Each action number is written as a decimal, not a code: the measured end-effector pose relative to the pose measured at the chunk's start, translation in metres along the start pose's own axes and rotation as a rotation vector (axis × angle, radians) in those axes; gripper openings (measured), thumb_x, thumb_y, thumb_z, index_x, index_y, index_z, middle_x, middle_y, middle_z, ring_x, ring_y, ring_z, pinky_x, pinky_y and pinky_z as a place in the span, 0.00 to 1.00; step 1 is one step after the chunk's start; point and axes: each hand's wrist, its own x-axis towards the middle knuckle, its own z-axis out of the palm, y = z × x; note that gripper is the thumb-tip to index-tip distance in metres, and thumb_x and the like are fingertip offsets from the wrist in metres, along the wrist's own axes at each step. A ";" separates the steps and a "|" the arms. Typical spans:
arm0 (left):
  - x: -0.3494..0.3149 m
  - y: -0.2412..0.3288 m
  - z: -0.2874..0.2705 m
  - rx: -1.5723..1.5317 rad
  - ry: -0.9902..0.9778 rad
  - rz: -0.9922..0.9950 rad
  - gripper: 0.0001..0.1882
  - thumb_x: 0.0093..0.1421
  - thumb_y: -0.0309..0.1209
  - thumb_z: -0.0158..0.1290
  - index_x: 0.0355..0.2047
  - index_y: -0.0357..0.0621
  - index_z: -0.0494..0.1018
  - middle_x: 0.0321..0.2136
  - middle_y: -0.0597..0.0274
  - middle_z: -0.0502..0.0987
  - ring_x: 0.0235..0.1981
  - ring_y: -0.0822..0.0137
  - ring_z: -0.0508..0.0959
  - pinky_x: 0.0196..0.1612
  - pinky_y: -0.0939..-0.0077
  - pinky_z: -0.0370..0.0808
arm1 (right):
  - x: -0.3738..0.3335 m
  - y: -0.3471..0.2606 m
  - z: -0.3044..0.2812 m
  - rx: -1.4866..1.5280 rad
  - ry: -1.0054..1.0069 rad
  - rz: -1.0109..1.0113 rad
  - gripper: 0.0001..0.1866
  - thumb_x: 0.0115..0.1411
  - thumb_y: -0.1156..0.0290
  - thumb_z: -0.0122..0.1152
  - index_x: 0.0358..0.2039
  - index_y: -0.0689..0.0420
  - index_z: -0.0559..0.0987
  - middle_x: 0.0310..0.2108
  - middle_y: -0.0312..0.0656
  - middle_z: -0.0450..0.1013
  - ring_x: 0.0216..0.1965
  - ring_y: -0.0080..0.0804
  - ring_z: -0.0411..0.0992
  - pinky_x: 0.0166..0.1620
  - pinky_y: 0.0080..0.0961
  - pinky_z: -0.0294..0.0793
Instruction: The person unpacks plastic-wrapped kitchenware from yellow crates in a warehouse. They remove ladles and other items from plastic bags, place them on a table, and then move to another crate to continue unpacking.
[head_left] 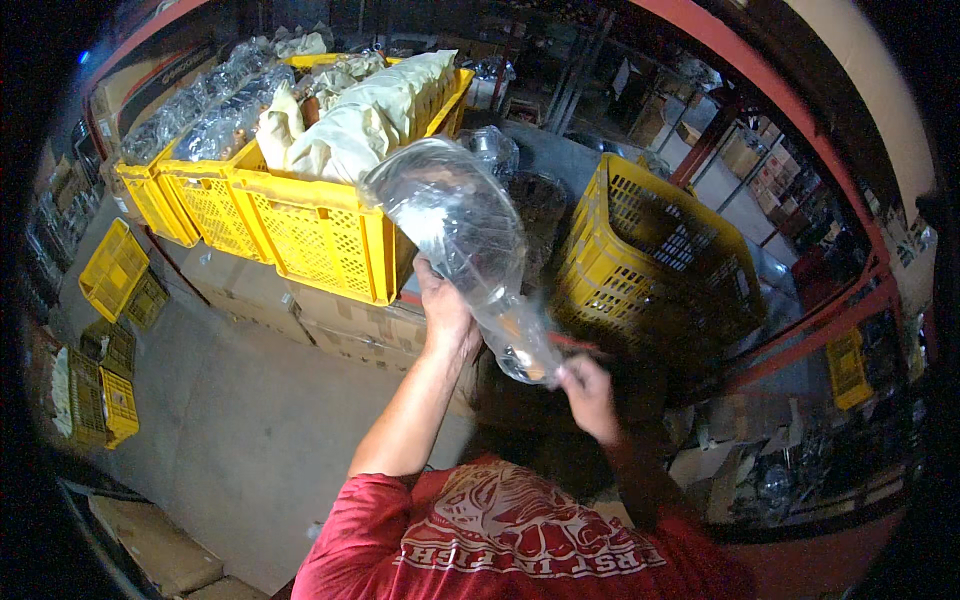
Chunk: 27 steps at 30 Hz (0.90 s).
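Note:
A pan (450,215) with a long handle, wrapped in clear shiny plastic, is held tilted in front of me. Its round body points up and away, and its handle end comes down toward my right. My left hand (447,315) grips it from the left where body and handle meet, the thumb showing along its edge and the other fingers hidden behind. At the handle's end, my right hand (590,395) pinches the plastic wrap; it is slightly blurred. Just beyond the pan stands a yellow crate (325,240) with a row of pale paper-wrapped pieces (370,115).
More yellow crates (205,205) with plastic-wrapped pieces stand at the left, above cardboard boxes (340,335). Another yellow crate (650,250) stands at the right, its inside dark. Red shelf framing (800,110) borders the right side. Smaller yellow crates (112,270) sit on the floor far left.

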 end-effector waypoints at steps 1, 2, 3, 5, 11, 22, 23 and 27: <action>0.002 0.004 -0.002 -0.003 0.004 0.026 0.28 0.62 0.22 0.53 0.58 0.46 0.53 0.50 0.56 0.68 0.49 0.62 0.73 0.49 0.65 0.78 | -0.017 0.010 0.003 0.273 -0.119 0.201 0.03 0.63 0.78 0.54 0.35 0.63 0.75 0.30 0.40 0.76 0.32 0.22 0.74 0.39 0.21 0.73; 0.005 0.006 -0.005 0.027 0.041 0.014 0.28 0.62 0.22 0.51 0.59 0.44 0.52 0.51 0.54 0.67 0.51 0.63 0.71 0.52 0.66 0.74 | -0.024 0.016 -0.001 0.125 -0.190 0.041 0.04 0.62 0.78 0.55 0.37 0.63 0.75 0.31 0.41 0.76 0.33 0.24 0.74 0.41 0.22 0.73; 0.007 0.006 -0.006 0.104 0.007 0.143 0.28 0.62 0.21 0.50 0.60 0.42 0.52 0.52 0.52 0.66 0.52 0.62 0.70 0.53 0.66 0.72 | -0.030 0.017 -0.005 -0.087 -0.260 0.043 0.05 0.62 0.78 0.55 0.39 0.62 0.75 0.32 0.41 0.76 0.35 0.26 0.75 0.42 0.24 0.74; 0.009 0.001 -0.007 0.265 0.019 0.333 0.29 0.62 0.20 0.48 0.61 0.39 0.51 0.53 0.50 0.65 0.53 0.61 0.69 0.57 0.66 0.67 | -0.029 0.003 -0.014 0.043 0.153 -0.071 0.16 0.56 0.71 0.62 0.44 0.61 0.74 0.45 0.48 0.73 0.49 0.38 0.71 0.54 0.35 0.69; -0.031 -0.034 0.014 1.270 -0.044 0.382 0.33 0.65 0.30 0.46 0.65 0.31 0.46 0.60 0.30 0.60 0.61 0.41 0.64 0.61 0.59 0.62 | -0.006 -0.077 -0.017 0.209 0.154 -0.211 0.31 0.58 0.65 0.58 0.61 0.60 0.63 0.58 0.53 0.62 0.59 0.48 0.64 0.61 0.46 0.61; -0.098 -0.016 -0.016 1.503 -0.673 0.041 0.25 0.64 0.38 0.51 0.53 0.35 0.58 0.29 0.34 0.76 0.33 0.34 0.77 0.35 0.44 0.74 | 0.015 -0.055 -0.026 0.563 0.255 0.113 0.26 0.53 0.70 0.66 0.50 0.63 0.67 0.49 0.57 0.72 0.53 0.48 0.70 0.58 0.41 0.67; -0.088 -0.014 -0.014 1.497 -0.636 0.019 0.25 0.64 0.38 0.51 0.55 0.35 0.58 0.31 0.34 0.77 0.35 0.34 0.78 0.37 0.45 0.74 | 0.024 -0.056 -0.030 0.491 0.243 0.185 0.29 0.54 0.68 0.66 0.52 0.63 0.65 0.51 0.57 0.71 0.55 0.47 0.69 0.59 0.41 0.67; -0.015 -0.006 -0.003 1.482 -0.493 0.151 0.21 0.62 0.32 0.51 0.52 0.38 0.60 0.31 0.32 0.76 0.36 0.33 0.77 0.38 0.43 0.73 | 0.048 -0.046 -0.049 0.614 0.144 0.033 0.34 0.68 0.53 0.45 0.68 0.51 0.46 0.59 0.54 0.62 0.57 0.55 0.66 0.52 0.49 0.73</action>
